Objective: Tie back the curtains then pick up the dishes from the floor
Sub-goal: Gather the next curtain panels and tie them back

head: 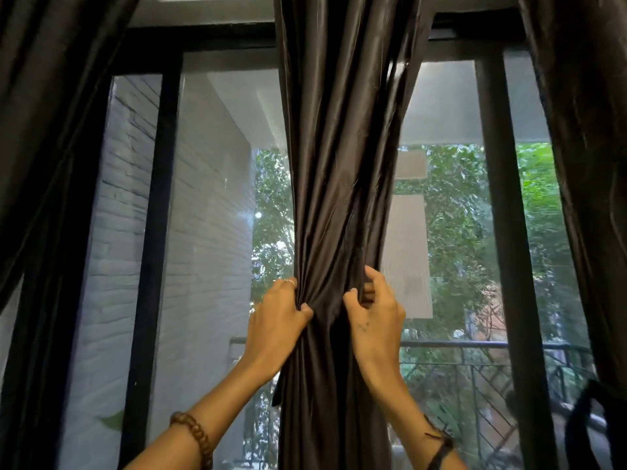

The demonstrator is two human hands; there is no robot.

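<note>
Step in hand: I judge I am on the first half of the task, tying back the curtains; the middle curtain (pixel 336 171) is gathered into a twisted column but I see no knot or tie on it.
Middle curtain: dark, glossy fabric hanging from 12 o'clock down through the centre of my view, pinched narrow at the height of my hands and loose again below.
Left hand (pixel 276 315): at about 7 o'clock of centre, gripping the curtain's left edge; its fingers (pixel 288 283) are curled round behind the bunch and the thumb presses the front folds.
Right hand (pixel 373 313): just right of the bunch, fingers (pixel 371 276) curled and pinching the curtain's right edge, thumb hooked into the folds.
Other curtains: one panel (pixel 51 130) hangs at 9 o'clock, another (pixel 590 130) at 3 o'clock; whether either is tied I cannot tell.
Dishes: not in my view; the floor is out of frame below 6 o'clock.
Surroundings: window frame (pixel 156 198), white brick wall (pixel 210 232) outside at 9 o'clock, balcony railing (pixel 475 344) and trees at 4 o'clock.
Next move: I reckon it calls for keeping the bunch tight with one hand while the other wraps or knots the fabric; no separate tie-back shows, so I would likely knot the curtain on itself.
Risk: slick fabric may slip loose if either grip eases.
</note>
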